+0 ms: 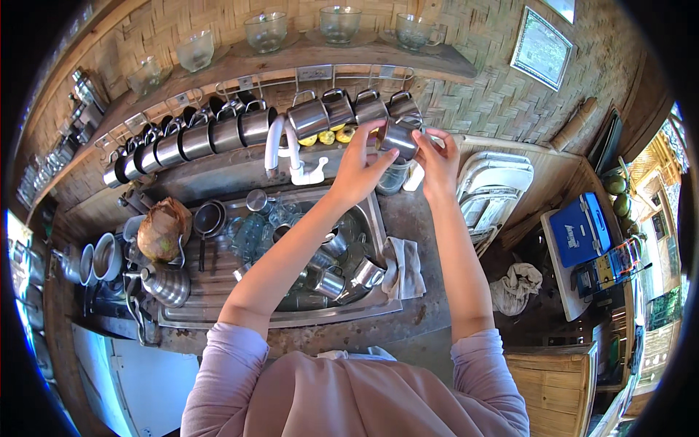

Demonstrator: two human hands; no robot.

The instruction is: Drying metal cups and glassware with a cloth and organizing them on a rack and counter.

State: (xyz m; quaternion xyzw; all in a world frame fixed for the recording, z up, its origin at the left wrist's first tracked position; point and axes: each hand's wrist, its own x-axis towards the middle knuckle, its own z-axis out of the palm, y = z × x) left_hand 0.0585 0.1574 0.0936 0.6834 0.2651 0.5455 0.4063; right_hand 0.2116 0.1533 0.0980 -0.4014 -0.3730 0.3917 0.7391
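Both arms reach out over the counter beyond the sink. A steel mug [398,138] is between my hands, just below the hanging row. My left hand [355,173] grips its left side, with the thumb along the bottom edge. At its right, my right hand [440,166] pinches it between thumb and fingers. Several similar steel mugs [309,116] hang from hooks under the wooden shelf [378,58]. Right behind the held mug is another hanging mug [404,107]. Under my hands stands a glass jar [393,179], partly hidden.
A steel sink [375,226] holds glasses and steel mugs [368,274]; a grey cloth [403,268] drapes its right edge. The white tap [309,173] rises behind. Left are a coconut [164,230] and kettle [166,285]. Glass cups [339,25] line the shelf; white folding chairs [495,178] lean right.
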